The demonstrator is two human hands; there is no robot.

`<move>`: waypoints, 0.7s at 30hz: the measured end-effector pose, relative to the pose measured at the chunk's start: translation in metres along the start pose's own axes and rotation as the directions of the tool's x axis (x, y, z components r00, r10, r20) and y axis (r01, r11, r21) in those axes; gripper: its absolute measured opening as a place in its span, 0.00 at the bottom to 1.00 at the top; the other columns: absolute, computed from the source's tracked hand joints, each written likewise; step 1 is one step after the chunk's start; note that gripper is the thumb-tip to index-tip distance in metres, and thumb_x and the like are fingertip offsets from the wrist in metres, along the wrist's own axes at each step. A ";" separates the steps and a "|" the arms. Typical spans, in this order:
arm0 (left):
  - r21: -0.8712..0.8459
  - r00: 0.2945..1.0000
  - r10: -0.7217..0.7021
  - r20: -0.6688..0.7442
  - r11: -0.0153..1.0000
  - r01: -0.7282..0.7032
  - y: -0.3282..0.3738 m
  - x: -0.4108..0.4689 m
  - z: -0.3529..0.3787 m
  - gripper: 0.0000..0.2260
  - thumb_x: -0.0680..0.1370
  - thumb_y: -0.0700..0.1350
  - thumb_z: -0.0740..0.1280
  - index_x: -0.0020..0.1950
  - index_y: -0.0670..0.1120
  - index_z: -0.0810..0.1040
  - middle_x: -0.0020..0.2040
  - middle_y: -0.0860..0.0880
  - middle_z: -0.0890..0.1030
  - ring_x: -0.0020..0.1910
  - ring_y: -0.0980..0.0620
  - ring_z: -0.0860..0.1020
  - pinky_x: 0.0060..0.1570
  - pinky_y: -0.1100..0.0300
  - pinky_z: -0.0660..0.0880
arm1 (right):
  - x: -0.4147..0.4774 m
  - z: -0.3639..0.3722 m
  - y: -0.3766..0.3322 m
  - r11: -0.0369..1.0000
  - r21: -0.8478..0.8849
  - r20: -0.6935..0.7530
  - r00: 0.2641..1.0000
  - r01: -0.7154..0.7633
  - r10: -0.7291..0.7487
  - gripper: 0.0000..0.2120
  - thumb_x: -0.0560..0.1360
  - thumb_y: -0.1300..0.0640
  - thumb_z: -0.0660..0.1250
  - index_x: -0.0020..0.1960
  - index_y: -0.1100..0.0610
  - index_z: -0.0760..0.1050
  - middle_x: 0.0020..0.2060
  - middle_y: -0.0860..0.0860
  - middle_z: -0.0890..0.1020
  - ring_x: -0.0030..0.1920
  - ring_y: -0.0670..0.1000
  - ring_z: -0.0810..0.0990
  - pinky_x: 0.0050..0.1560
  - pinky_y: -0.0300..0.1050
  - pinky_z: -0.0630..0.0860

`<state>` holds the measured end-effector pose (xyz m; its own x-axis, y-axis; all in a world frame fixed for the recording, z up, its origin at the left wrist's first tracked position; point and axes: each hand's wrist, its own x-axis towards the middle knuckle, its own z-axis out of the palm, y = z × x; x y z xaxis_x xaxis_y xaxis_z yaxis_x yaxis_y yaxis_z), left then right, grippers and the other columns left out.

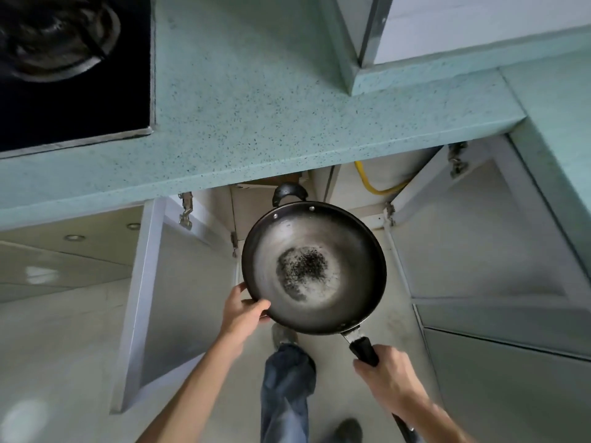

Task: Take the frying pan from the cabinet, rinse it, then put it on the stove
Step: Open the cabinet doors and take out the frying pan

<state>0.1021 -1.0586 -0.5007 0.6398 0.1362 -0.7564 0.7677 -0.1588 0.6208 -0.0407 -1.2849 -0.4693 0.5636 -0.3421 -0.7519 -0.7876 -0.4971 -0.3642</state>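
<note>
A dark round frying pan [315, 266] with a worn, speckled centre hangs in the air in front of the open cabinet [262, 199] under the counter. My right hand [383, 370] grips its long black handle at the lower right. My left hand [244, 310] pinches the pan's near left rim, thumb over the edge. A small black helper handle sits on the pan's far side. The black stove [73, 68] with a round burner is set into the counter at the upper left.
The speckled green countertop [256, 100] runs across the view above the pan. Two white cabinet doors [150, 298] stand open, left and right of the pan. A yellow hose [367, 180] hangs inside the cabinet. My legs and shoes are below on the pale floor.
</note>
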 end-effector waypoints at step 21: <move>0.056 0.939 0.343 0.031 0.937 -0.344 0.050 -0.283 0.028 0.28 0.72 0.32 0.69 0.70 0.47 0.71 0.51 0.39 0.83 0.42 0.47 0.81 0.45 0.56 0.79 | -0.223 -0.096 0.104 0.956 0.177 -0.204 0.959 0.235 -0.199 0.17 0.70 0.50 0.68 0.32 0.56 0.63 0.26 0.48 0.67 0.26 0.49 0.60 0.24 0.38 0.60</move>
<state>-0.0412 -1.1320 -0.2616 0.8627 0.0432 -0.5039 0.4976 -0.2507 0.8304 -0.2242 -1.3366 -0.2870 0.7474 -0.3919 -0.5365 -0.6640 -0.4147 -0.6222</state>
